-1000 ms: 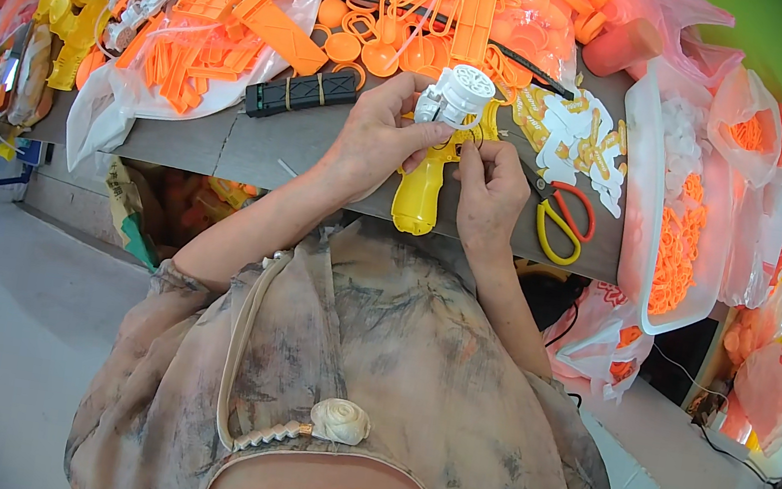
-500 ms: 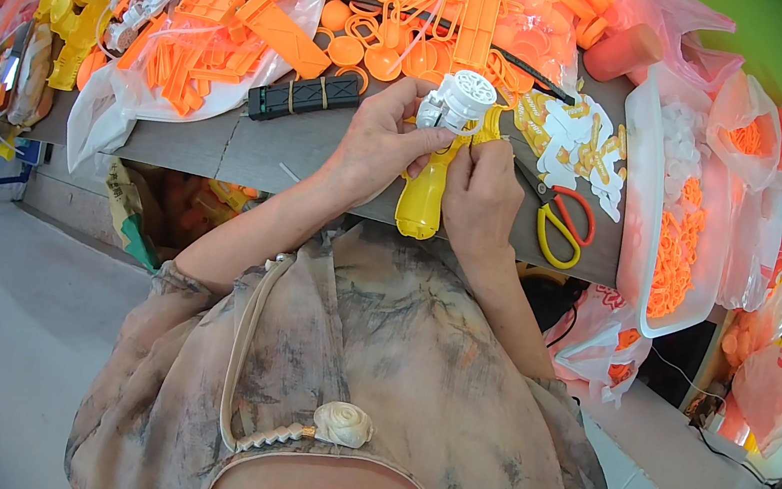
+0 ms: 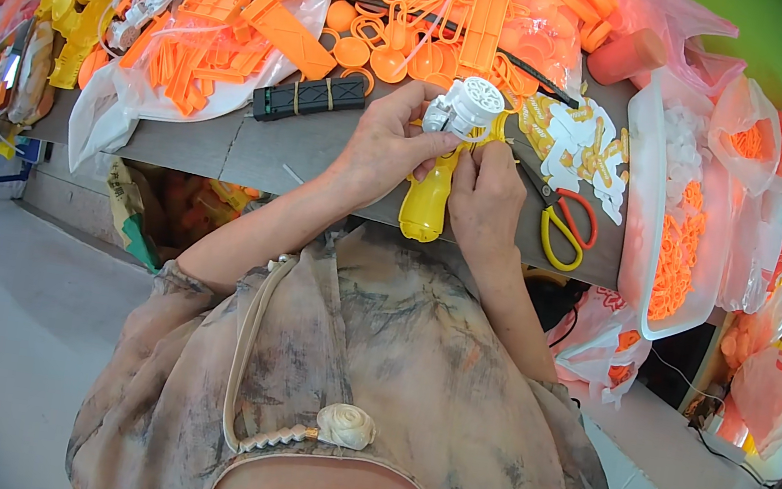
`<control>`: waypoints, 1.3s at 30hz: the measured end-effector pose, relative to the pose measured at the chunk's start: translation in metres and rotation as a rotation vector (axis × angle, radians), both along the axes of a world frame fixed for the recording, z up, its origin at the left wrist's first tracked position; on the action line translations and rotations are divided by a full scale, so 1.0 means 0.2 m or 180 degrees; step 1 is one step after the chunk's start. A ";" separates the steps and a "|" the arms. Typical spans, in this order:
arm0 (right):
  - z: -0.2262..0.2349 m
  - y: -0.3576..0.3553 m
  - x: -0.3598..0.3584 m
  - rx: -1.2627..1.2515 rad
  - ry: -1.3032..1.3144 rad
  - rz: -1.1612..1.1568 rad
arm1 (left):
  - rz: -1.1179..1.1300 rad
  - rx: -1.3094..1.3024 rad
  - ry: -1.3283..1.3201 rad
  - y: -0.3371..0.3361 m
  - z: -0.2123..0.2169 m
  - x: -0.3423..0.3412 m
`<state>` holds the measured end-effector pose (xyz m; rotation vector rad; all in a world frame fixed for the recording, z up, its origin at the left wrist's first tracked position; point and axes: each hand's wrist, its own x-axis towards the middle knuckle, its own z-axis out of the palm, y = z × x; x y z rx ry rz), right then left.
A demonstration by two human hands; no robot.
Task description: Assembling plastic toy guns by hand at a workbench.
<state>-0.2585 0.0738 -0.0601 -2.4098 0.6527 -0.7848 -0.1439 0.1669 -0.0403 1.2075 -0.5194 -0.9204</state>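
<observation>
My left hand [image 3: 377, 149] is closed around a white round plastic part [image 3: 478, 101] with a slotted, wheel-like face. The white part sits at the top of a yellow plastic handle shell [image 3: 425, 207], whose rounded end points down toward me over the table edge. Against the right side of the yellow shell, my right hand [image 3: 491, 197] is closed, its thumb and fingertips pinched on the shell's upper part. The fingers hide the joint between the white and yellow pieces. Scissors [image 3: 563, 232] with red and yellow handles lie just right of my right hand.
Orange plastic parts [image 3: 291, 35] are heaped along the back of the grey table [image 3: 268, 153]. A banded black block [image 3: 312, 98] lies left of my hands. White and yellow pieces [image 3: 582, 152] lie right, beside a translucent bin [image 3: 639, 221] of orange pieces. Yellow shells [image 3: 73, 5] are stacked far left.
The view has shifted very slightly. Both hands keep their grip, and the white part and yellow shell stay almost in place.
</observation>
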 end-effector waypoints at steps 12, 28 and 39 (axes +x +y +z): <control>0.11 -0.14 0.04 0.3048 0.0294 0.0203 | 0.0031 0.0138 -0.0829 -0.02 -0.03 0.03; -0.05 0.01 -0.03 -0.0514 -0.0024 0.0778 | -0.0031 0.0177 -0.2216 0.01 -0.10 0.08; 0.07 -0.14 0.12 0.0581 -0.0614 0.0778 | 0.0249 0.0325 -0.2508 0.00 -0.05 0.14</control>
